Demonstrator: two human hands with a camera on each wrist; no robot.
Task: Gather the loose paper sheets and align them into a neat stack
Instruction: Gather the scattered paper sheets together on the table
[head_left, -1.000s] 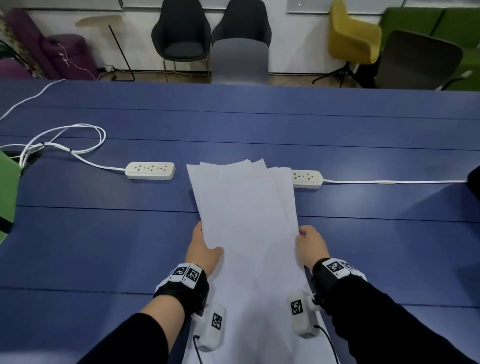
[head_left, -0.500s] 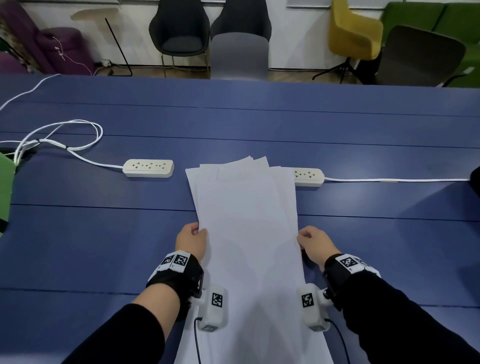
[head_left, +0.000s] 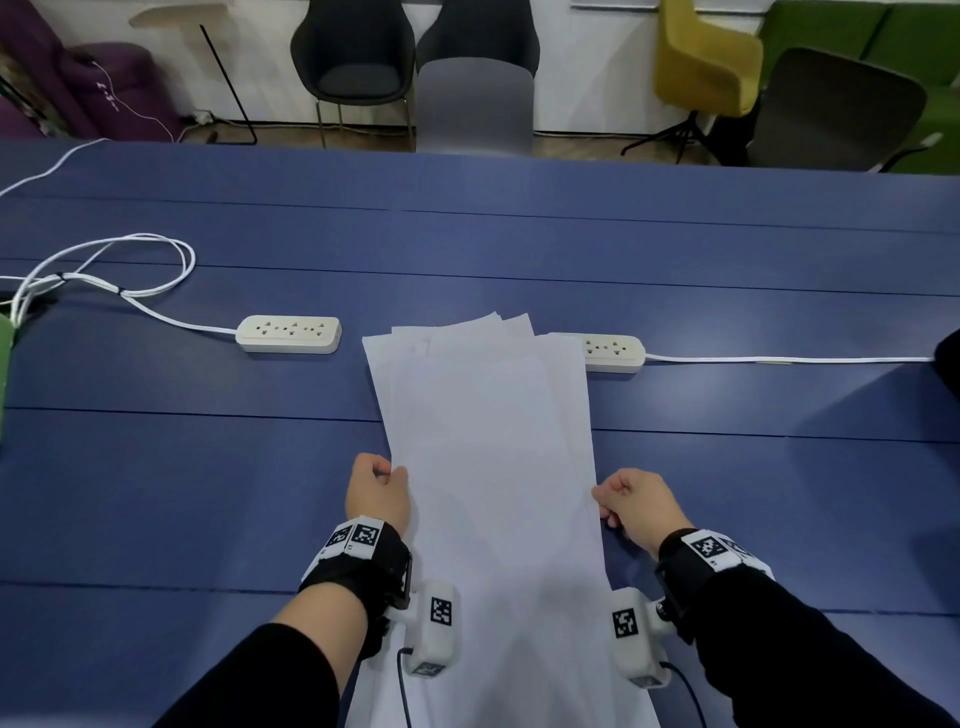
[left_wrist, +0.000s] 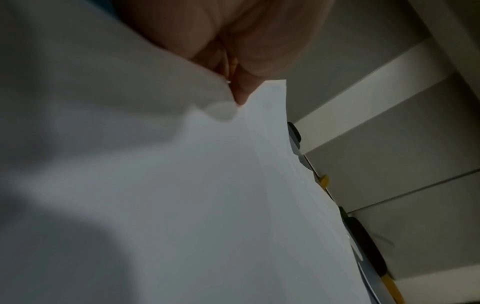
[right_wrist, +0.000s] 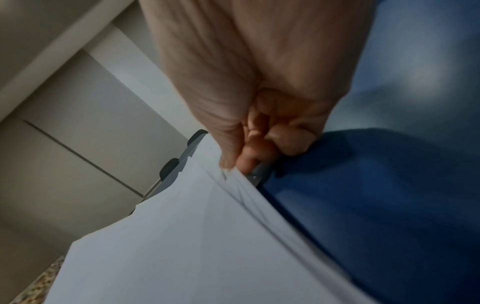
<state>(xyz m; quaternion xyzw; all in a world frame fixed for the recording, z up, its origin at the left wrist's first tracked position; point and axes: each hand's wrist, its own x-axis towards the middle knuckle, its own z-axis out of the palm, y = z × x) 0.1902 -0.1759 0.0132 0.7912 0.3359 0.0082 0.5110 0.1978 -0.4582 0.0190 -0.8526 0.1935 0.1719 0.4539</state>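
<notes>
A sheaf of white paper sheets (head_left: 488, 441) stands tilted up off the blue table (head_left: 208, 493), its far top edges fanned unevenly. My left hand (head_left: 376, 488) pinches the left side edge and my right hand (head_left: 631, 504) pinches the right side edge, fingers curled. In the left wrist view the left hand (left_wrist: 246, 51) meets the paper sheets (left_wrist: 182, 185) at their edge. The right wrist view has the right hand (right_wrist: 259, 102) clamping several layered sheet edges (right_wrist: 182, 246). The sheaf's near end runs out of the head view.
Two white power strips (head_left: 288, 334) (head_left: 613, 352) lie just beyond the sheaf, left and right of it. A coiled white cable (head_left: 104, 265) lies at far left. A grey chair (head_left: 475, 104) and others stand past the table's far edge.
My left hand has slid left from under the sheets to their left edge. The right hand shifted slightly right and nearer. The sheaf's sides look narrower and more even.
</notes>
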